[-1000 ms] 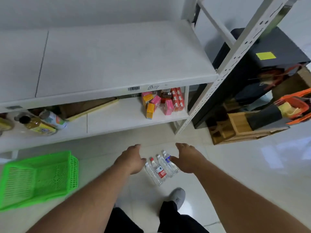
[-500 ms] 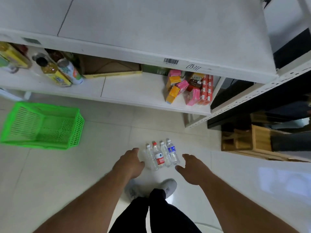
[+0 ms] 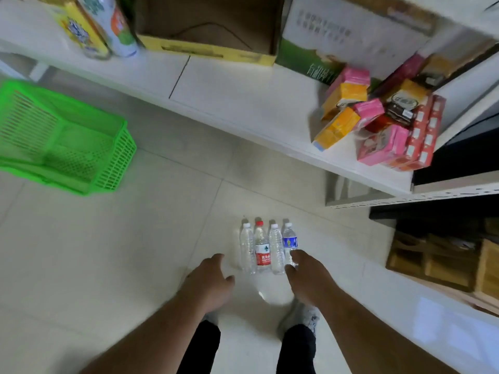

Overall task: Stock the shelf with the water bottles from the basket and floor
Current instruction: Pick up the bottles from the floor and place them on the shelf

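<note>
Water bottles: I see four small ones standing upright in a tight row on the floor tiles, just in front of my feet. From left to right: a clear bottle with a white cap (image 3: 247, 248), a red-labelled bottle with a red cap (image 3: 262, 251), another clear bottle with a white cap (image 3: 276, 249), and a blue-labelled bottle with a white cap (image 3: 290, 242). They touch or nearly touch each other.
Right hand: my right hand (image 3: 307, 278) is open, fingers spread and curved, with the fingertips at the lower part of the blue-labelled bottle. I cannot tell whether they press on it; nothing is gripped.
Left hand: my left hand (image 3: 209, 283) is open and empty, fingers loosely bent, hovering just left of the row and apart from the leftmost clear bottle.
Floor: pale glossy tiles (image 3: 135, 252) with a bright reflection near my shoes.
Basket: the green plastic basket (image 3: 62, 139) sits on the floor well to the left and farther away; I see nothing inside it.
Shelf: the white bottom shelf (image 3: 243, 103) runs across the far side. Its middle stretch is bare.
Shelf, right end: a heap of pink, orange and red cartons (image 3: 378, 122).
Shelf, far middle: an open cardboard box with a yellow rim (image 3: 208, 31), and a green and white box (image 3: 318, 41) beside it.
Shelf, far left: two drink bottles (image 3: 100, 25), blurred.
Right side: wooden crates (image 3: 442, 263) on the floor beside the shelf post.
</note>
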